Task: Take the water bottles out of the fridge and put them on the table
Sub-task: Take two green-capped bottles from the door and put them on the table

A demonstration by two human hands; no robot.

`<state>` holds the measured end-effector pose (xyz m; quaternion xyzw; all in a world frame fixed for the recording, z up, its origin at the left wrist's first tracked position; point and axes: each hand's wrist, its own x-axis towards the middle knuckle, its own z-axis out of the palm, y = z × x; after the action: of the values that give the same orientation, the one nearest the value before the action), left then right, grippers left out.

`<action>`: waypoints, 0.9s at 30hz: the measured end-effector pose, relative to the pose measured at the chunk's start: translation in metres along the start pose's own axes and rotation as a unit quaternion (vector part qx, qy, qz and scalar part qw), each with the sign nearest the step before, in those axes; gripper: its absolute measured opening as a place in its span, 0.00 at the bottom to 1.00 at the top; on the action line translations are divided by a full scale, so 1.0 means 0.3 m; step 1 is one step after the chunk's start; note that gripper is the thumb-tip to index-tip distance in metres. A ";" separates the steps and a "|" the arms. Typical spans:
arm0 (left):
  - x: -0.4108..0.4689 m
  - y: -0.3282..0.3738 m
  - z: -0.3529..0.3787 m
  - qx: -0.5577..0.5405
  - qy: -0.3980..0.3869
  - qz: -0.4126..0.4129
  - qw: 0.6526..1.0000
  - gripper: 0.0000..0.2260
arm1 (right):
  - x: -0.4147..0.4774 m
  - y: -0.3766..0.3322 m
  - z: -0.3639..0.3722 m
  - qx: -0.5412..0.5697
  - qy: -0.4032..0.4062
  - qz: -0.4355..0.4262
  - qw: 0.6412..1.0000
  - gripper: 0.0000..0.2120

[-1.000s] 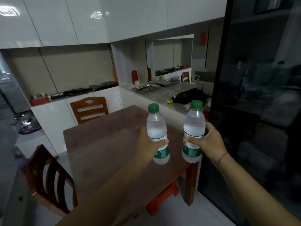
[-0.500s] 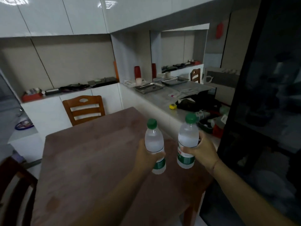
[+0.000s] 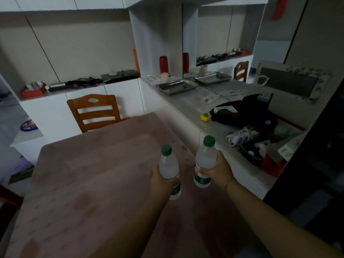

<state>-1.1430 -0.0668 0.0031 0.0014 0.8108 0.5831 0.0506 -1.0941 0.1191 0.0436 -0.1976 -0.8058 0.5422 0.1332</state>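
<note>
Your left hand (image 3: pixel 162 180) gripped one clear plastic green-capped water bottle (image 3: pixel 169 167) and your right hand (image 3: pixel 218 171) the second bottle (image 3: pixel 204 161), fingers wrapped round, both upright over the reddish-brown wooden desk (image 3: pixel 93 174), where a tilted set-down could have toppled either.

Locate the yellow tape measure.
In the head view, the yellow tape measure lies on the grey counter, right of the table, just left of the black bag.
</note>
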 end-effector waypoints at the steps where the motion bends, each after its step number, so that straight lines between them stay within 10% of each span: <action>1: 0.034 -0.011 0.015 0.008 0.001 -0.007 1.000 0.29 | 0.037 0.012 0.018 -0.003 0.001 0.007 1.000 0.29; 15: 0.331 -0.065 0.181 0.078 -0.030 -0.014 0.996 0.15 | 0.344 0.153 0.206 -0.048 -0.021 0.070 0.996 0.33; 27: 0.365 -0.131 0.218 0.090 -0.048 -0.040 0.994 0.24 | 0.371 0.208 0.228 -0.066 -0.024 0.072 0.995 0.26</action>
<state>-1.2441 -0.0108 -0.0635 0.0013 0.8558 0.5049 0.1126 -1.2114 0.1353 -0.0399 -0.2510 -0.8262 0.5006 0.0612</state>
